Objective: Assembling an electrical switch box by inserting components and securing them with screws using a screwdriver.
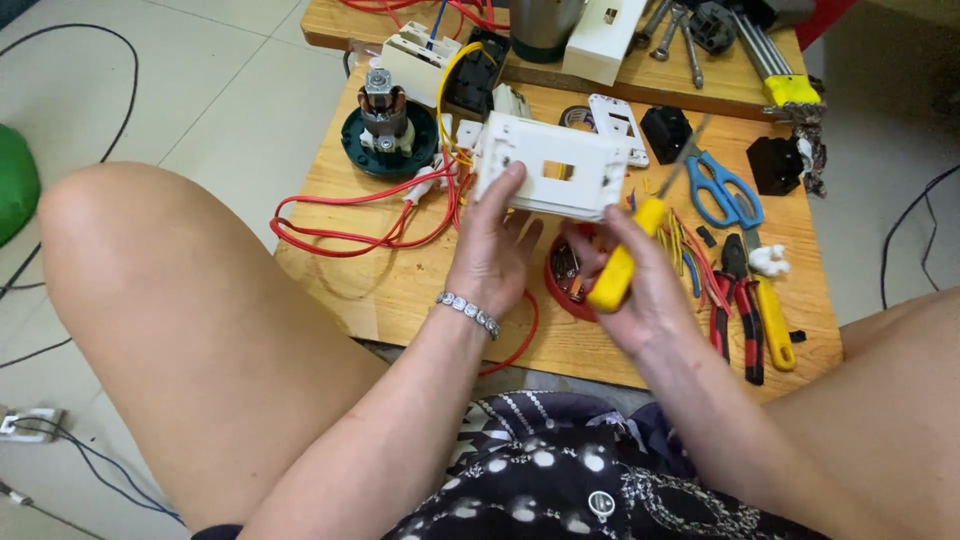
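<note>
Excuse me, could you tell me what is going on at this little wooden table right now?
A seated person is working with both hands over a low wooden table. The left hand holds up a white plastic switch box with yellow and red wires running out of it. The right hand grips a yellow-handled screwdriver, its shaft angled up beside the box. Blue scissors, red-handled pliers and a red dish lie close by.

Your left hand, back to the camera and wrist banded by a silver bracelet, reaches forward with thumb and fingers clamped shut, while your right hand curls into a closed fist beside it, both forearms rising between your bare knees.
</note>
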